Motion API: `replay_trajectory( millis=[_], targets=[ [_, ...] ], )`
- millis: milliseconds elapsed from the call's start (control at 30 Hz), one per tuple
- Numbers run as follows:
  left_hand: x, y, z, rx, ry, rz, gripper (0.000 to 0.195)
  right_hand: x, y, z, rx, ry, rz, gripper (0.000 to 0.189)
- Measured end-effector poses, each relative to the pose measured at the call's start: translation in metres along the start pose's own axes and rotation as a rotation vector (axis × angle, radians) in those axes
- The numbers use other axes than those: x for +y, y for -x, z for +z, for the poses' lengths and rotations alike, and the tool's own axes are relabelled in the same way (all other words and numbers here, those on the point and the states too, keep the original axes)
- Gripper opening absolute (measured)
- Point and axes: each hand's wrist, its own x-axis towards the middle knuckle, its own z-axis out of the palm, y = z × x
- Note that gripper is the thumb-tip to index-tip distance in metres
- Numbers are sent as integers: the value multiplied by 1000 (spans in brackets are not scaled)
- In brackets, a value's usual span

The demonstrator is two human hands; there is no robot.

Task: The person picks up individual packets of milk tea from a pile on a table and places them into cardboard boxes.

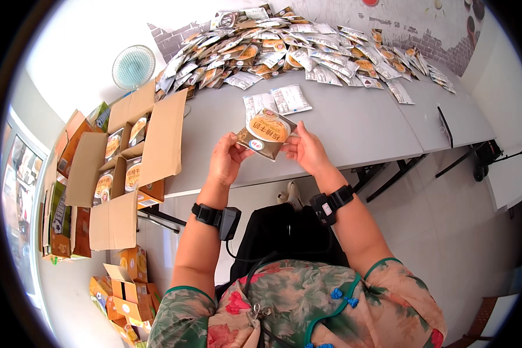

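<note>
Between my two hands is a brown printed sachet [267, 130] with an orange bowl picture, its front facing up. My left hand [227, 158] pinches its left edge between thumb and fingers. At the opposite edge, my right hand [306, 148] holds it the same way. Just beyond it, a white-backed sachet [291, 99] lies flat on the grey table [356, 126]. A second white sachet [256, 103] lies beside that one, partly hidden by the held sachet. To my left stands an open cardboard carton [161, 143] with dividers and brown sachets in its compartments.
A large heap of sachets [282, 48] covers the table's back, against the wall. A black phone-like slab [445, 126] stands near the right side. A fan [133, 67] is at the far left. Several orange boxes [130, 296] are piled on the floor at lower left.
</note>
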Motion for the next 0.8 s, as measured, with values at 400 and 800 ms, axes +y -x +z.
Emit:
replay_trajectory(
  millis=[400,800],
  targets=[
    [-1,0,-9,55,-59,-31,24,2,10,7,-21,85,-30,30],
    [-28,6,-2,-65,-402,19,34,6,10,8,75,-48,-242,32]
  ],
)
